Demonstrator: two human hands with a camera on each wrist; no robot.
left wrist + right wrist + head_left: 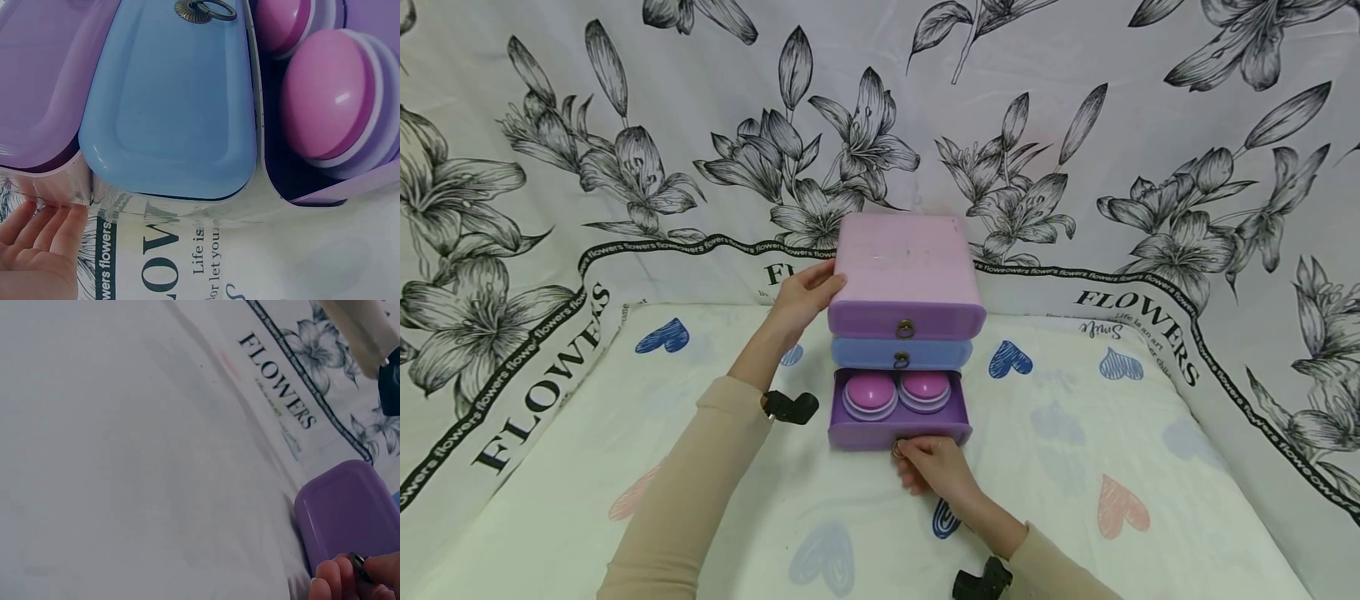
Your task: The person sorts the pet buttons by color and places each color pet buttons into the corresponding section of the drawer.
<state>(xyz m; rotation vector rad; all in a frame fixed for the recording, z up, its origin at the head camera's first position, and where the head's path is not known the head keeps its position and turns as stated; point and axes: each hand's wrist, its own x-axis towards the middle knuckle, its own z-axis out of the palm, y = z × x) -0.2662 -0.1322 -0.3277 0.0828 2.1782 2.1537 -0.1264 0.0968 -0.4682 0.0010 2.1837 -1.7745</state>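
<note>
A small three-drawer chest [910, 258] with a pink top stands in the middle of the head view. Its top drawer [868, 321] is purple and its middle drawer [861, 353] blue; both are closed. The purple bottom drawer [853, 436] is pulled out, and two round pink-topped containers [871, 392] sit side by side inside it. My left hand [801, 300] rests against the chest's upper left side, its fingers extended along the wall in the left wrist view. My right hand [946, 477] pinches the ring pull [359, 567] on the bottom drawer's front.
The chest stands on a white cloth [1037, 533] printed with hearts. Behind it hangs a white fabric [940, 117] with black flower drawings and lettering. Each wrist wears a black camera, such as the one [792, 407] on the left.
</note>
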